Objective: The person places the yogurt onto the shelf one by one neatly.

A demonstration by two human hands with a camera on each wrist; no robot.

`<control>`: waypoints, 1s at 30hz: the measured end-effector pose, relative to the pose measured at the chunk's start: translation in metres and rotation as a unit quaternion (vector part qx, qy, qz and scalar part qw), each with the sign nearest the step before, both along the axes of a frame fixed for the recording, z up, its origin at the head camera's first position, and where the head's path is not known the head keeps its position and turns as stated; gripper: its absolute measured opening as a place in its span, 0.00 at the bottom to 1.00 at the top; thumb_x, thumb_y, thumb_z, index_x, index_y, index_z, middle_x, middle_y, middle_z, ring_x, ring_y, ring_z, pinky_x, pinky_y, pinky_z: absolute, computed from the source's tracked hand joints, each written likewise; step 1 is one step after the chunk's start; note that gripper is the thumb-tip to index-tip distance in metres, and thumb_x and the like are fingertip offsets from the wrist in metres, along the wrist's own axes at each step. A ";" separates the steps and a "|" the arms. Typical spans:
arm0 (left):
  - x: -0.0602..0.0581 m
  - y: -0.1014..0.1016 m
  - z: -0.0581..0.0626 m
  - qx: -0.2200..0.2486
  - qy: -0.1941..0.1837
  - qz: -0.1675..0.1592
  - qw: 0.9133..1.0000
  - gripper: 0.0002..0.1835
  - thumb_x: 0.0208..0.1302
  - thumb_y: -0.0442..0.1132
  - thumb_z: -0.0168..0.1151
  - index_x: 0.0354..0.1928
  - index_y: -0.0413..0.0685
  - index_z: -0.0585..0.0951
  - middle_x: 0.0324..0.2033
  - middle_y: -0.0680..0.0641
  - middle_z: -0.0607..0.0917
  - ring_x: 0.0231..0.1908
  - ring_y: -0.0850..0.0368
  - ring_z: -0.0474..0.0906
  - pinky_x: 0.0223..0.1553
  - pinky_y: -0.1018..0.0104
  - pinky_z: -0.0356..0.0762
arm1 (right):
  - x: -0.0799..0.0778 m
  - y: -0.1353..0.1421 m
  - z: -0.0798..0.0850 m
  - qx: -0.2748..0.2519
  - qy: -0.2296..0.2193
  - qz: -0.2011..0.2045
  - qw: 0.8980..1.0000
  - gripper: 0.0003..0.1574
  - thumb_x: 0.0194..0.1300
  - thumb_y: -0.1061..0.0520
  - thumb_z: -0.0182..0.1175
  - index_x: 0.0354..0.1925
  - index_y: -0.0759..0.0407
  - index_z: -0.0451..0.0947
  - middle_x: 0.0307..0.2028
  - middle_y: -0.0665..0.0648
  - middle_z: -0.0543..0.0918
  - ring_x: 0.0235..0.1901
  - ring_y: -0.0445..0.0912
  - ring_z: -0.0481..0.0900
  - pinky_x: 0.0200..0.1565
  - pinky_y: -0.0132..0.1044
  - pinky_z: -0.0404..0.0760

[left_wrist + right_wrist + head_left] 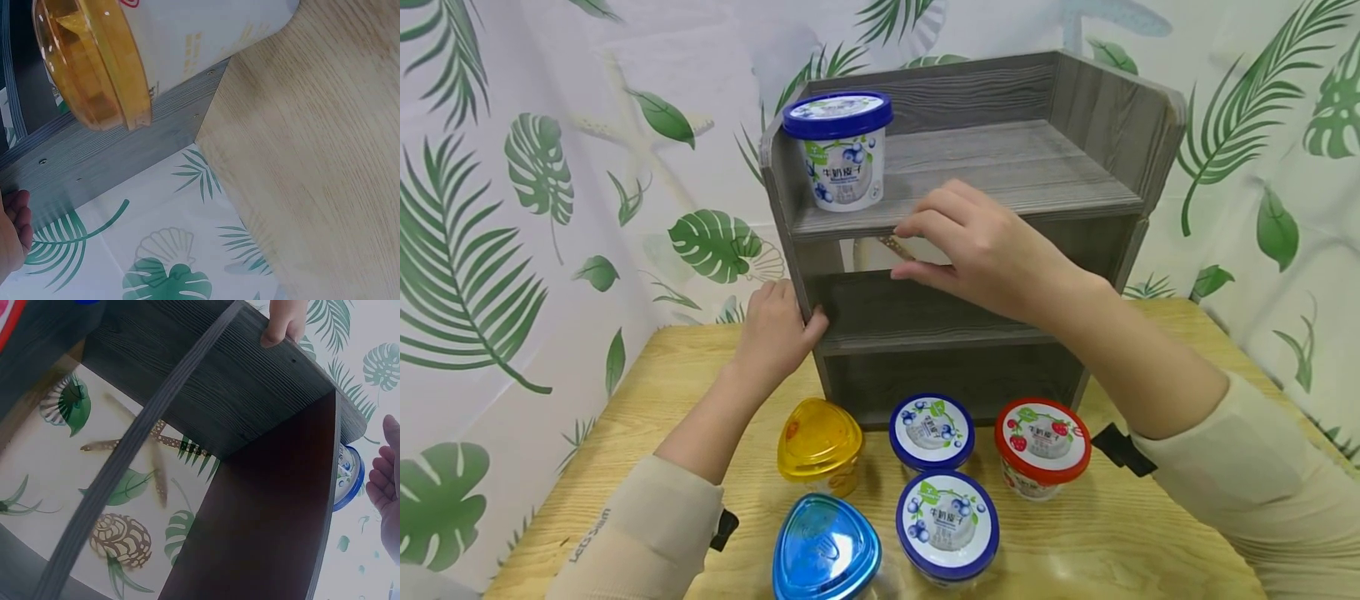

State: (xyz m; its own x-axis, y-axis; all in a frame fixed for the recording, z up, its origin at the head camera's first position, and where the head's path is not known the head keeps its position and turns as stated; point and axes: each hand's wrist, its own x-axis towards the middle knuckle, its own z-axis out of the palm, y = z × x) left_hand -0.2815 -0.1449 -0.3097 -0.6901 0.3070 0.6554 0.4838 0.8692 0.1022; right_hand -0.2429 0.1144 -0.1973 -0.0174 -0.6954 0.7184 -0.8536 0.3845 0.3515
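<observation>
My left hand [772,329] grips the left side panel of a grey wooden shelf rack [1000,162], thumb at the front edge. The left wrist view shows its curled fingers [20,219] against that panel. A blueberry tub [848,171] with a blue lid stands upright at the left end of the top tier. Just to the right of this tub, my right hand [981,246] hovers before the top tier's front edge, thumb and fingers apart with nothing between them. In the right wrist view, the tub's blue lid [356,481] shows a short gap from the right hand [387,487].
On the wooden table [647,417] before the rack stand two more blueberry tubs [932,429], a red-lidded strawberry tub [1043,437], a yellow-lidded container [820,442] and a blue-lidded container [826,550]. Leaf-patterned sheeting [685,125] surrounds the table behind and at the sides.
</observation>
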 end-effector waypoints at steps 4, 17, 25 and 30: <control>-0.001 0.000 0.000 -0.002 -0.001 -0.001 1.000 0.13 0.59 0.40 0.54 0.35 0.34 0.74 0.26 0.38 0.76 0.34 0.41 0.71 0.40 0.51 0.67 | -0.001 0.000 -0.004 -0.003 -0.007 0.005 1.000 0.19 0.52 0.56 0.70 0.39 0.67 0.78 0.35 0.61 0.81 0.37 0.52 0.76 0.43 0.41 0.78; -0.001 -0.001 0.001 -0.003 -0.001 0.001 1.000 0.13 0.58 0.41 0.54 0.33 0.34 0.74 0.25 0.38 0.76 0.33 0.41 0.71 0.39 0.51 0.68 | 0.000 0.004 -0.017 -0.008 -0.026 0.008 1.000 0.22 0.64 0.47 0.58 0.40 0.66 0.78 0.35 0.60 0.80 0.37 0.51 0.77 0.43 0.40 0.78; -0.001 -0.001 0.002 0.001 -0.009 -0.002 1.000 0.14 0.58 0.41 0.54 0.35 0.34 0.74 0.26 0.38 0.77 0.34 0.41 0.72 0.39 0.51 0.67 | 0.000 0.008 -0.024 -0.012 -0.028 0.004 1.000 0.25 0.66 0.44 0.54 0.40 0.66 0.79 0.35 0.60 0.80 0.37 0.51 0.77 0.42 0.39 0.79; -0.001 0.000 0.002 0.004 -0.014 -0.002 1.000 0.14 0.59 0.41 0.54 0.36 0.33 0.74 0.27 0.37 0.78 0.35 0.40 0.72 0.40 0.50 0.67 | 0.001 0.010 -0.028 -0.014 -0.024 0.006 1.000 0.25 0.67 0.44 0.52 0.39 0.66 0.79 0.35 0.60 0.81 0.36 0.51 0.77 0.41 0.39 0.79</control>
